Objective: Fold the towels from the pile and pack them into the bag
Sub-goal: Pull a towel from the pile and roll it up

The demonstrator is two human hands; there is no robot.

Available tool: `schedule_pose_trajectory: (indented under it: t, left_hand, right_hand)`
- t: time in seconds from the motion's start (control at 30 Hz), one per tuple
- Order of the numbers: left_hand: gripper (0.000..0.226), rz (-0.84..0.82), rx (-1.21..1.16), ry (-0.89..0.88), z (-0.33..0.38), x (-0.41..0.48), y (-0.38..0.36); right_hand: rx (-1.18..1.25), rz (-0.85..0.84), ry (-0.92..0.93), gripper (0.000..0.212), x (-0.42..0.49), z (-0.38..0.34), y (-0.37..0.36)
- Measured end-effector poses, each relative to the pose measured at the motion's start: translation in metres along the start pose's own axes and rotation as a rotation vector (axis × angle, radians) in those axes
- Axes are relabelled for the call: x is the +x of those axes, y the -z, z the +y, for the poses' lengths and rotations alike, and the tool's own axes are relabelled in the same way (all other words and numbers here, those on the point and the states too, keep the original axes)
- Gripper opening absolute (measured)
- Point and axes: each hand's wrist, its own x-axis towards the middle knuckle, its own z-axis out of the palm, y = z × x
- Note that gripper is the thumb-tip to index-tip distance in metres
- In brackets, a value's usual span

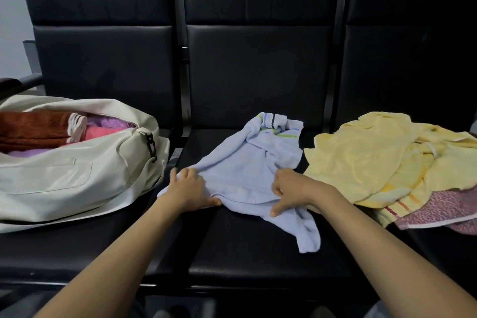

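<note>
A crumpled light blue towel [247, 160] lies on the middle black seat [258, 253]. My left hand [189, 188] grips its left edge, thumb tucked under the cloth. My right hand [291, 190] pinches the towel near its middle, fingers curled into the fabric. On the left seat sits an open cream bag [64, 175] holding folded towels in brown, pink and purple [38, 129]. The pile on the right seat has a yellow towel [366, 155] on top and a pink one [438, 212] underneath.
Three black padded seats in a row, with high backrests [258, 59] behind them. Narrow gaps with metal frame parts separate the seats. A dark armrest [23, 84] sticks out behind the bag at the far left.
</note>
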Motion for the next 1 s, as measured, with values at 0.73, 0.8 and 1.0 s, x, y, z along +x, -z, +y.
schedule_pose_trajectory:
  t: [0.73, 0.8, 1.0]
  left_hand:
    - [0.066, 0.025, -0.201, -0.398, 0.023, 0.007, 0.005]
    - [0.068, -0.035, -0.292, -0.400, 0.023, 0.006, 0.004]
    - [0.089, -0.051, -0.226, -0.208, 0.032, 0.003, 0.008]
  right_hand:
    - [0.009, 0.008, -0.021, 0.045, 0.002, 0.009, 0.000]
    - [0.070, 0.022, -0.044, 0.053, 0.000, 0.012, 0.002]
    - [0.168, -0.036, -0.194, 0.072, 0.001, 0.022, 0.000]
